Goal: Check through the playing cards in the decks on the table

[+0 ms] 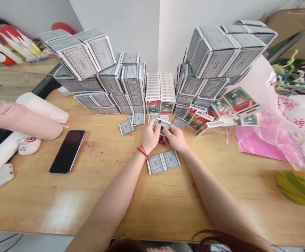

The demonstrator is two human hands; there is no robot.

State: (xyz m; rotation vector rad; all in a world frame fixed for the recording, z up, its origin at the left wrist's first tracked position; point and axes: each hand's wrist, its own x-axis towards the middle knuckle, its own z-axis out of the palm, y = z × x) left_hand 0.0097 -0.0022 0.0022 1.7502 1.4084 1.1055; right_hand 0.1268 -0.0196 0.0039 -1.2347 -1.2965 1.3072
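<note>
My left hand (150,137) and my right hand (175,137) meet at the middle of the wooden table (152,206), both closed round a small stack of grey-backed playing cards (162,125). A red string circles my left wrist. Two card stacks (163,162) lie side by side just below my hands. Several loose card stacks (132,123) lie just beyond my fingers. Tall piles of grey card packs stand at the back left (89,70) and back right (220,59), with rows of boxed decks (160,91) between them.
A black phone (68,150) lies face up at left, near a pink bottle (21,120) and white rolls. Red-and-green card boxes (220,112) are strewn at right beside a pink plastic bag (278,129). A yellow-green object (298,187) sits at the right edge.
</note>
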